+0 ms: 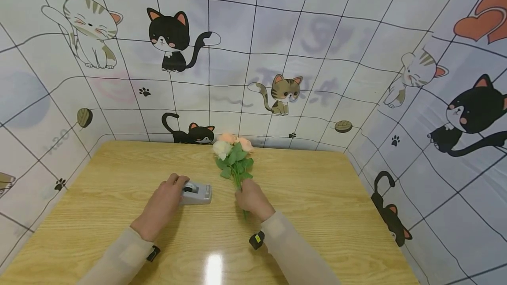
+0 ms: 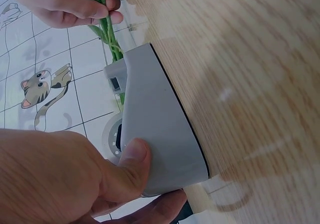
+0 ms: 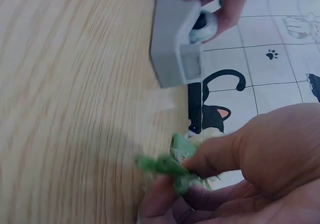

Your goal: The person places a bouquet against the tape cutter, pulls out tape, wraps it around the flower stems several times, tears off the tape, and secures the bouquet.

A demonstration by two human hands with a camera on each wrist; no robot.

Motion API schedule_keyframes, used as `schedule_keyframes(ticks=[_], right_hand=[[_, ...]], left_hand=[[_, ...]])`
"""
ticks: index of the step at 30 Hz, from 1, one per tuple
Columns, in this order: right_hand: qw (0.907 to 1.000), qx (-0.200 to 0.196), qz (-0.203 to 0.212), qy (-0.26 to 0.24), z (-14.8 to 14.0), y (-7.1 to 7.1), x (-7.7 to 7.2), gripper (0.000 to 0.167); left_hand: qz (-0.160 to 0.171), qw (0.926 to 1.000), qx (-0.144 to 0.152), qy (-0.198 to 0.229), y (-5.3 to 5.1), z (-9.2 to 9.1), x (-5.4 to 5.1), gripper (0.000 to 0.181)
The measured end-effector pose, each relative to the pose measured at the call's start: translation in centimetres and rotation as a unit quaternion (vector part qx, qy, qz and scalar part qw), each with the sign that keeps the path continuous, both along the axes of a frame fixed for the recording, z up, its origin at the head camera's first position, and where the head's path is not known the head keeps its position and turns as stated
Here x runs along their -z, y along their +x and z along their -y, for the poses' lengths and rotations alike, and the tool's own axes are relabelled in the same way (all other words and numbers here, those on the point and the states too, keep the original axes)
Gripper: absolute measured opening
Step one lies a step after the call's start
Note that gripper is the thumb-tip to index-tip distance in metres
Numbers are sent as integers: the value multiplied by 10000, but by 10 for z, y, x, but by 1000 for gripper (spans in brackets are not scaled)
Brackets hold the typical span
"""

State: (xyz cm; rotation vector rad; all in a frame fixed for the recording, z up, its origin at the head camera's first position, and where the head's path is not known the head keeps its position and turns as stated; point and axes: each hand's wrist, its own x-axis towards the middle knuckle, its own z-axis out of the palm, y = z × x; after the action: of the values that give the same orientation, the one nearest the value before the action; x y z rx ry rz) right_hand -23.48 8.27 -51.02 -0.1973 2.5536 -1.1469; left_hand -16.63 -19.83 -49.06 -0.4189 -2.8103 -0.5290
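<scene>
A grey tape dispenser (image 1: 198,193) stands on the wooden table, a roll of tape in its top. My left hand (image 1: 164,203) grips its rear end, with the thumb (image 2: 134,159) pressed along one side in the left wrist view. To the right, my right hand (image 1: 255,199) pinches the green stems (image 2: 104,21) of a bunch of flowers (image 1: 233,153) between thumb and fingers. White and peach blooms point to the back of the table, above green leaves. Cut stem ends (image 3: 160,165) stick out of the right hand, blurred in the right wrist view.
The light wooden table (image 1: 317,197) is bounded at the back and sides by white cloth (image 1: 237,56) printed with cats and grid lines. The blooms reach the table's back edge. Both wrists wear small black devices, one being the right wrist camera (image 1: 257,240).
</scene>
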Motion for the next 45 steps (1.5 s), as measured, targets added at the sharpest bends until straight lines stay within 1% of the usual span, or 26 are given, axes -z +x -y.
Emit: schedule_keyframes(ticks=[1, 2, 3, 5, 6, 7, 8, 11, 13, 18, 23, 25, 31, 33, 36, 38, 41, 45], right_hand=[[9998, 6, 57, -190, -2, 1, 1, 25], [9989, 50, 182, -429, 0, 6, -7, 20], [9972, 101, 295, -682, 0, 10, -10, 22], [9924, 175, 456, -1133, 1, 16, -14, 35], [9892, 199, 510, -1360, 1, 18, -14, 36], [9858, 231, 587, -1556, 1, 19, -13, 36], [9825, 274, 672, -1713, 3, 22, -19, 35], [9751, 261, 835, -2040, 1, 23, -16, 26], [9694, 228, 943, -2257, 0, 23, -14, 28], [9489, 340, 1298, -2857, -4, 23, -11, 31], [9190, 683, 1729, -3476, -4, 24, -11, 24], [9091, 832, 1837, -3645, -3, 24, -10, 24], [8861, 1071, 2051, -4017, -1, 25, -11, 21], [8796, 1097, 2078, -4138, -1, 26, -12, 20], [8716, 1127, 2074, -4296, -1, 27, -12, 19], [8687, 1114, 2042, -4373, -2, 28, -11, 19], [8678, 1101, 2012, -4407, -3, 29, -10, 21], [8721, 1051, 1944, -4365, -5, 31, -10, 24]], left_hand=[[-13, 10000, -2, 1, 0, 0, 0, 48], [-28, 10000, -6, 1, 0, 0, 0, 47], [-40, 10000, -7, -3, 1, 0, 0, 47], [-22, 10000, -26, -19, 1, 0, 1, 47], [-14, 10000, -35, -25, 1, 0, 1, 47], [-9, 10000, -32, -30, 2, 0, 1, 47], [-4, 10000, -31, -35, 2, -1, 0, 48], [-15, 10000, -17, -25, 2, -1, -1, 48], [-48, 10000, 6, -12, 2, -1, -2, 48], [-43, 10000, -9, -46, 2, -1, -1, 49], [-8, 10000, -36, -77, 2, -1, 0, 50], [2, 10000, -34, -85, 2, -1, 0, 50], [-34, 9999, -20, -134, 2, -2, 1, 52], [-48, 9999, -20, -128, 3, -2, 1, 52], [-21, 9999, -23, -121, 3, -2, 0, 52], [34, 9999, -25, -116, 3, -3, -1, 51], [152, 9999, -33, -76, 3, -2, -2, 51], [271, 9996, -11, -13, 4, -2, -4, 50]])
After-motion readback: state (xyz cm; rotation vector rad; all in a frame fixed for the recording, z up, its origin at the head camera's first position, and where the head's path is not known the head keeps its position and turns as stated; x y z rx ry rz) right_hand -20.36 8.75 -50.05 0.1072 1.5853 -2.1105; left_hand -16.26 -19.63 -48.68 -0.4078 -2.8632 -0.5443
